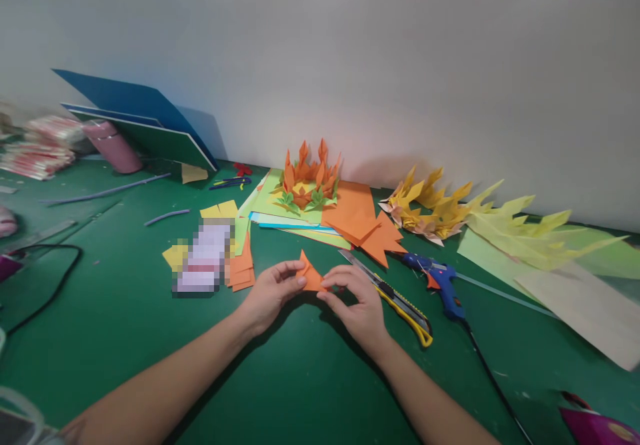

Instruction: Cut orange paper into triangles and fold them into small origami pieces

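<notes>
Our two forearms came in from the bottom edge and met out on the green table (125, 325). Between them we had a small orange folded piece (311, 277), lying low over the tabletop right in the middle of the view, one pointy corner sticking up. Our left hand (270, 295) had its thumb and fingertips pinched on the left edge of it. Our right hand (357, 302) was curled over and pinching the right edge, so both hands were closed on the same bit of paper. We couldn't tell whether the piece was actually resting on the table or held just above it.

Just right of our right hand lay a yellow utility knife (395, 296), angled away from us, nearly touching the hand. A blue glue gun (443, 285) sat a bit further right, its black cord running toward the bottom edge.

Left of our left hand was a little stack of orange squares (243, 268), with some yellow squares (220, 210) near it. Behind the folded piece were loose orange sheets (357, 218), and on a pile of coloured paper stood a finished orange spiky crown (310, 178) with green bits at its base. Further right along the white partition (350, 65) were a yellow spiky cluster (430, 208) and some pale green pointed pieces (525, 232).

Way off to the left, a blue board (135, 105) leaned against the partition with a pink cylinder (113, 142) under it, and a black cable (50, 285) looped across the table.
</notes>
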Available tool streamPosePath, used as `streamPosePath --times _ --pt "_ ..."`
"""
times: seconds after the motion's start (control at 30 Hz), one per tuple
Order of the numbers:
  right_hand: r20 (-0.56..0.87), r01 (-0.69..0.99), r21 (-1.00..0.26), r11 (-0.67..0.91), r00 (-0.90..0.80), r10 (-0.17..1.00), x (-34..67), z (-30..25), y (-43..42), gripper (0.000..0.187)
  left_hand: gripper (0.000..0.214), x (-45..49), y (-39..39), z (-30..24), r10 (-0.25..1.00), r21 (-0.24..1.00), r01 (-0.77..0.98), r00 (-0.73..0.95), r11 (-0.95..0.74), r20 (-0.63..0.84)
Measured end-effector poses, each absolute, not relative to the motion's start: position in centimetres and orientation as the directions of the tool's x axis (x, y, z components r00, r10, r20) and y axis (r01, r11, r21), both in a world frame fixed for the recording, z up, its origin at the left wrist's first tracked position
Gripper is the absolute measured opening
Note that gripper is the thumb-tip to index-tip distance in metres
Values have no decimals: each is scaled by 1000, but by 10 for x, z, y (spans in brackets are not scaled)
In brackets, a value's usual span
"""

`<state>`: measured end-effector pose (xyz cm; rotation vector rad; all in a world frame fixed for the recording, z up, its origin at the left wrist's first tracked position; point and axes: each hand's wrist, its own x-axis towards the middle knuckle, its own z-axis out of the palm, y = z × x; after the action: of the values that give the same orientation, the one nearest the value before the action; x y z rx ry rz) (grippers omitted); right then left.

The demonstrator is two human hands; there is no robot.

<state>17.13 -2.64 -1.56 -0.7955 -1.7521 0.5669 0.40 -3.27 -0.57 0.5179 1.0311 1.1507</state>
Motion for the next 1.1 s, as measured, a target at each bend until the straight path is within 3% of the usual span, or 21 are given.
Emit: streamPosePath --times 0.23,0.43,0.6,0.8,1.1 --pt "574 232 -760 606 -195 795 171 -16 -27 8 42 3 -34 -8 932 833 -432 56 345 -357" --pt "602 277 -705 653 -253 757 171 -18 -27 6 40 6 -35 3 949 890 -346 5 296 -314" --pt "633 308 -663 683 -256 730 170 -19 -28 4 31 7 -35 2 980 959 -237 -78 157 -180" --pt "647 328 -642 693 -254 719 170 -21 -27 6 22 5 -35 -2 987 983 -101 -37 152 -156" --pt "623 317 -658 683 -282 730 168 -20 -28 9 15 3 -37 -4 1000 997 80 10 -1 0"
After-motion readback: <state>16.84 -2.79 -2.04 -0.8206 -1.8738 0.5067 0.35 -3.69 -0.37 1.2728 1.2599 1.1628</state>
